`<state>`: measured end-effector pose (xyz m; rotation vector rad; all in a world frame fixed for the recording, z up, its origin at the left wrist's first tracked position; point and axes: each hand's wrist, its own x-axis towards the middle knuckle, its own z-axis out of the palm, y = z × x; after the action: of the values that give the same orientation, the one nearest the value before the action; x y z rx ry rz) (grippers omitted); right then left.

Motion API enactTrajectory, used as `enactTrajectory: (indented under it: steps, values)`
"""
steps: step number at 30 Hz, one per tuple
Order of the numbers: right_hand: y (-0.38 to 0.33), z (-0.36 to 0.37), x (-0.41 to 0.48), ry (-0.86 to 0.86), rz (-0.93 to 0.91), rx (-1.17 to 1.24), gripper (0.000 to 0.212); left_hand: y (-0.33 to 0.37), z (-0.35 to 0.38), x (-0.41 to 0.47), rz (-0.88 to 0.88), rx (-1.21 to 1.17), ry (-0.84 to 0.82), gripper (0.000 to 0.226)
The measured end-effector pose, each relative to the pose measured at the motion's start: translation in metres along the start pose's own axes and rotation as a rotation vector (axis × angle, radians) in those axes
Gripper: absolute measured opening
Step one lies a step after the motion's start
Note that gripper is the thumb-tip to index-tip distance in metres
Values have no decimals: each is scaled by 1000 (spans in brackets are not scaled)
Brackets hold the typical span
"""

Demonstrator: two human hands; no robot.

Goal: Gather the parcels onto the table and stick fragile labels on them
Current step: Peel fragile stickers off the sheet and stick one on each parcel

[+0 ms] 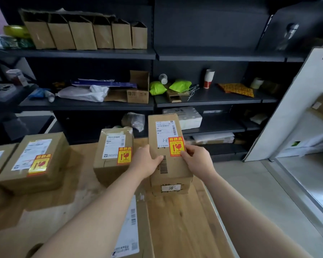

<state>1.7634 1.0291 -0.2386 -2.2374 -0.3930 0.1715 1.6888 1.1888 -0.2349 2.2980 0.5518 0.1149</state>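
Now, w/ left hand (147, 161) gripping the box (175, 170) at table's (175, 220) 1 o'clock & right hand (198, 161) curled round its 3 o'clock edge, thumb on label (176, 147), rub label flat outward, esp. corners.

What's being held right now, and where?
The tall parcel: left hand grips its left edge, right hand its right edge, beside the fragile label.
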Motion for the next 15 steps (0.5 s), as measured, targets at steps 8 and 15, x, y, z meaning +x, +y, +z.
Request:
enactTrajectory:
  steps: [8,15]
  values:
    - [28,28,14,-79,71,-51,23,-18,25,12,-49,75,-50,51]
    - [26,30,8,-98,17,-131,23,-25,20,10,7,147,-104,53]
